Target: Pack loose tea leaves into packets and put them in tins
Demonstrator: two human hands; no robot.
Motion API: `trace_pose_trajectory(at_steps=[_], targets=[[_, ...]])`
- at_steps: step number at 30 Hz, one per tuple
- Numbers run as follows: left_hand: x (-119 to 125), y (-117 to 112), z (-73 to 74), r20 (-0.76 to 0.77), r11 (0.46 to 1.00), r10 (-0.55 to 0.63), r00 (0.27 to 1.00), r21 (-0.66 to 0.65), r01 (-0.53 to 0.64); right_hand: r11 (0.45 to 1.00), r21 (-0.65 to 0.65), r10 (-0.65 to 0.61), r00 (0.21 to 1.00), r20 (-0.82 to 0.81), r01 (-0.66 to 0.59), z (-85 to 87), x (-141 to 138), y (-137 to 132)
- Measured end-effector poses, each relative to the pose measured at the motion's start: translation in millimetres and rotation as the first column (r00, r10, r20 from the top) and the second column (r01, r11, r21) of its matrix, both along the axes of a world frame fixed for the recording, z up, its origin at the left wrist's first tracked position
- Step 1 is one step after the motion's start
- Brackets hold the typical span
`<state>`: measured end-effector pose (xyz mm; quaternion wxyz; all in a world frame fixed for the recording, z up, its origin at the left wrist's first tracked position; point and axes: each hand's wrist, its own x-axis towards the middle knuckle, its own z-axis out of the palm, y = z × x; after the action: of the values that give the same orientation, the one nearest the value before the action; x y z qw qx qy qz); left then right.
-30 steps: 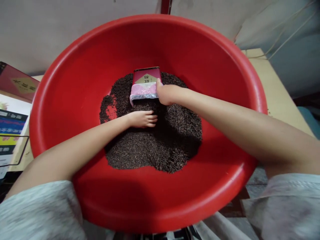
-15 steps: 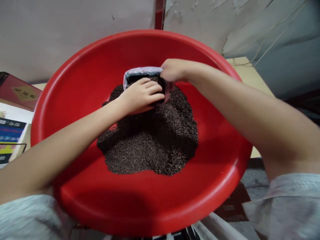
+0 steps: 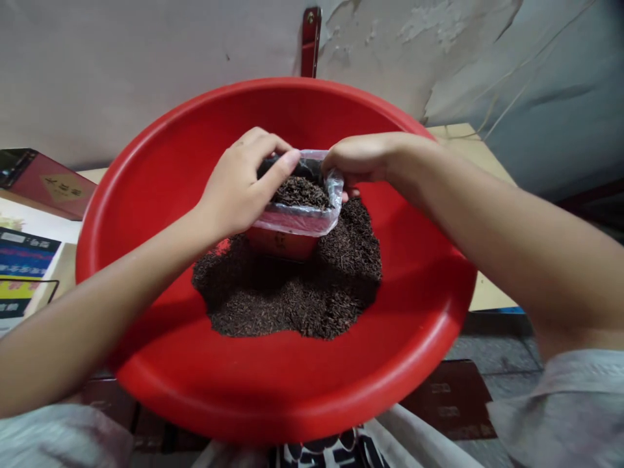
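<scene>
A red box (image 3: 283, 243) stands upright in a large red basin, its rim lined with a clear plastic bag (image 3: 299, 221) folded outward. Dark, loose tea leaves (image 3: 302, 193) show inside it. My left hand (image 3: 246, 179) is curled over the box's left rim, thumb across the opening and fingertips partly hidden behind. At the right rim, my right hand (image 3: 355, 159) pinches the bag's edge against the box; some of its fingers are hidden below. More of the same dark leaves (image 3: 292, 302) lie heaped around the box's base.
The wide red basin (image 3: 277, 383) rests on a pale wooden surface (image 3: 492, 292) against a peeling wall. A dark red box (image 3: 53, 185) and printed colourful packaging (image 3: 24, 266) lie to the left. Dark red boxes (image 3: 448, 396) lie below the basin at lower right.
The box has gone from tipped, with its opening toward me, to upright. My left hand has moved from across its mouth to the left rim. My right hand keeps to the right rim.
</scene>
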<state>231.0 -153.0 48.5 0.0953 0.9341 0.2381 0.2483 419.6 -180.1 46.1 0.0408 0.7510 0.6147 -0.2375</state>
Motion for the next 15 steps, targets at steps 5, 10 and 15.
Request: trace_pose_trajectory(at_steps=[5,10,15], targets=[[-26.1,-24.3,-19.1,-0.175,0.988,-0.143,0.974,0.030,0.151,0.978,-0.180,0.046,0.956,-0.291,-0.102,-7.8,-14.4,-2.1],[-30.2,-33.0,-28.1,-0.453,0.986,-0.167,0.876,-0.071,0.152,0.973,-0.179,0.081,0.939,-0.333,-0.147,-12.2,-28.4,-6.8],[-31.4,-30.6,-26.4,-0.511,0.986,-0.161,0.844,-0.115,0.118,0.983,-0.078,0.155,0.980,-0.126,-0.165,-15.1,-32.8,-12.9]])
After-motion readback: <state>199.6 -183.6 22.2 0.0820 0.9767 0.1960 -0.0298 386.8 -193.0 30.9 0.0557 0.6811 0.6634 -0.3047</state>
